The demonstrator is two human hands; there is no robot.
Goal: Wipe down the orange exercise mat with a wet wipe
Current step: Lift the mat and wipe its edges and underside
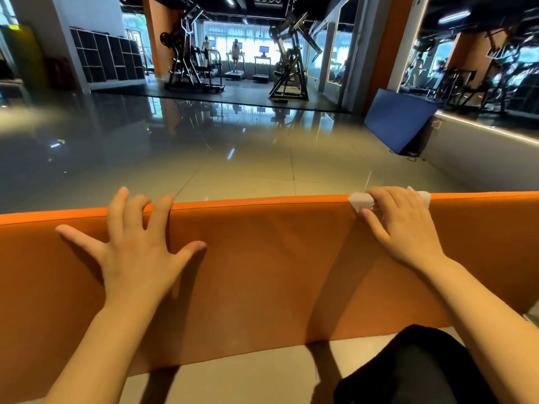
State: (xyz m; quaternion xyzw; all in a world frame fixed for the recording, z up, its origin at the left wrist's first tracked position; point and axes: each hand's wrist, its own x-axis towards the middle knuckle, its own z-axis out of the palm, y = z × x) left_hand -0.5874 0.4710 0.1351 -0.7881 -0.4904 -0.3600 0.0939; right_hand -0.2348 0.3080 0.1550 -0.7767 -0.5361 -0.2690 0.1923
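The long orange padded exercise mat (262,272) runs across the whole width of the view, lying on the glossy grey tiled floor (233,158) just in front of the person. Its far edge shows a rounded, stitched seam.

On that far edge, toward the right, sits the white crumpled wet wipe (361,201). The right hand (402,223) lies over it, fingers curled down on the wipe and over the mat's edge, thumb stretched along the near side, so the wipe is pinned between fingers and mat; bits of it stick out on either side of the fingers.

The left hand (134,243) rests flat on the mat toward the left, fingers straight and spread wide, the tips of the middle ones reaching the far seam. It holds nothing.

A dark-clothed knee (414,368) shows at the lower right, just beside the mat's near edge.

Farther off, a blue flat mat (399,123) leans against the low right-hand wall. Black weight machines (288,68) and treadmills (233,74) stand well apart at the back, before bright windows, with dark cubby shelves (108,59) on the left.
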